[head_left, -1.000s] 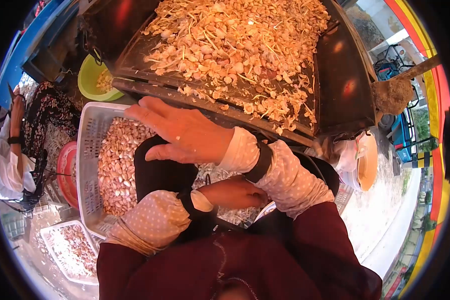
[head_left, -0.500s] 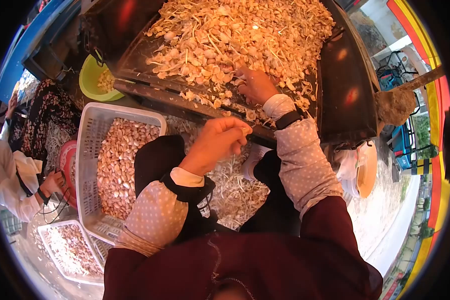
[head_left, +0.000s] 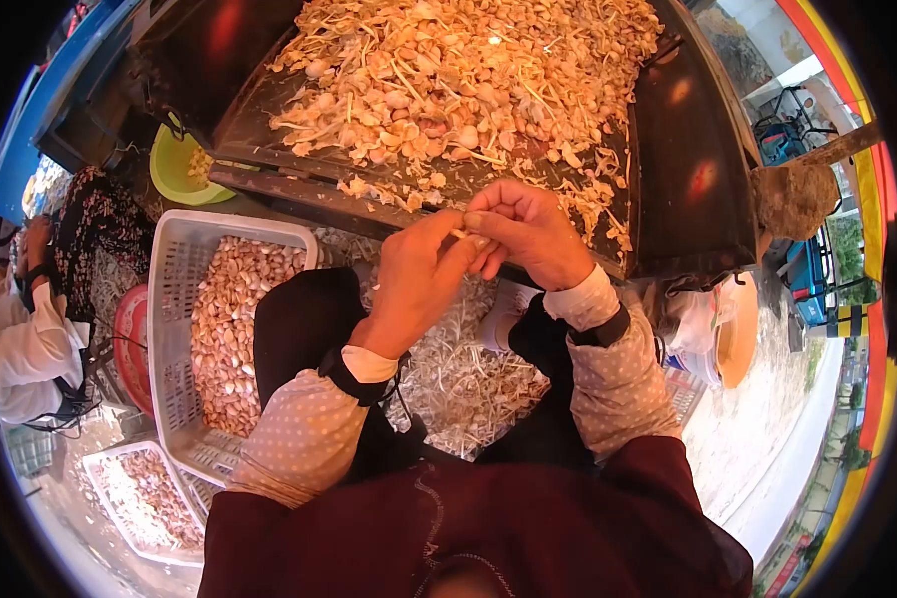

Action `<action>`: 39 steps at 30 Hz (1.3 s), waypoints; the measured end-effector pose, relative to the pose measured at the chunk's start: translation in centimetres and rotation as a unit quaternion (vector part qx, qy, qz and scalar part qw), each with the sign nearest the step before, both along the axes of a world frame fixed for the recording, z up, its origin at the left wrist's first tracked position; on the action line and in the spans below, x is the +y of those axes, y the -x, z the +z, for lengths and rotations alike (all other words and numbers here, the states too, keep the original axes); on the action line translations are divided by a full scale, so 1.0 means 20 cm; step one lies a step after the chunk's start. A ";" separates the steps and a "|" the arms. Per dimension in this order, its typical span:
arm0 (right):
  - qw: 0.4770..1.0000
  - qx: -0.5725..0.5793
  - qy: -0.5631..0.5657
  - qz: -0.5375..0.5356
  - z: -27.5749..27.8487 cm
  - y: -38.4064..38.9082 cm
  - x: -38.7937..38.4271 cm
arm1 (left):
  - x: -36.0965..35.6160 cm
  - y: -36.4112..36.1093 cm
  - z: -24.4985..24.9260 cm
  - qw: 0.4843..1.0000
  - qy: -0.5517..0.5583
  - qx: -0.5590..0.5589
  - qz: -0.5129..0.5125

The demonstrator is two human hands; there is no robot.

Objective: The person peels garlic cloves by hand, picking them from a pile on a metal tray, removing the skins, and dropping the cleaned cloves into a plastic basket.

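My left hand [head_left: 416, 281] and my right hand [head_left: 534, 231] meet at the fingertips, just over the front edge of the dark tray [head_left: 319, 204]. Both are closed in a pinch around a small pale piece [head_left: 458, 233], which looks like a garlic clove and is mostly covered by the fingers. Behind them a large heap of garlic cloves and loose skins [head_left: 448, 90] lies in the tray. To the left of my left hand, a white crate [head_left: 172, 329] holds many unpeeled cloves [head_left: 234, 334]. Dry skins and stalks [head_left: 463, 374] cover the ground below my hands.
A green bowl [head_left: 169, 164] with pale cloves stands at the upper left. Beyond the crate are a red basin [head_left: 133, 344] and a co-worker's sleeve [head_left: 35, 349]. A smaller white basket [head_left: 105, 478] sits lower left, an orange basin [head_left: 736, 334] at right.
My right hand has drawn back from the heap to meet my left hand, which has shifted slightly left and up. The co-worker's hand has left the red basin's rim.
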State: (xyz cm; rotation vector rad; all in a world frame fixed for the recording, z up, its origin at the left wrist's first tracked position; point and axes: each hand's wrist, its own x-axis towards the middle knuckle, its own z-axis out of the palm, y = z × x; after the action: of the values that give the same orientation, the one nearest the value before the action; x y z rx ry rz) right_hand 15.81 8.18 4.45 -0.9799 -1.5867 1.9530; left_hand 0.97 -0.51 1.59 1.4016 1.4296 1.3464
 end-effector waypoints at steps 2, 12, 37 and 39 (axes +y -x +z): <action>0.999 0.035 0.028 0.013 -0.01 -0.02 0.00 | -0.01 -0.01 0.00 0.999 0.023 -0.035 0.003; 0.994 0.081 0.070 -0.026 -0.07 0.04 -0.03 | -0.03 0.03 0.02 0.955 0.101 -0.277 0.011; 0.831 -0.257 -0.493 -0.018 -0.25 0.20 0.47 | -0.04 0.13 -0.10 0.879 0.189 -0.434 -0.053; 0.728 -0.274 -0.627 0.047 -0.31 0.19 0.50 | -0.04 0.13 -0.11 0.881 0.186 -0.432 -0.052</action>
State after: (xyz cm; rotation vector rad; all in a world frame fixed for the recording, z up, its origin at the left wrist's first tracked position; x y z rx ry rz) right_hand 11.91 18.26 -1.80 -0.8047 -2.6303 0.1892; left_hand -1.68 -1.27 -0.57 0.4833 0.9030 1.2840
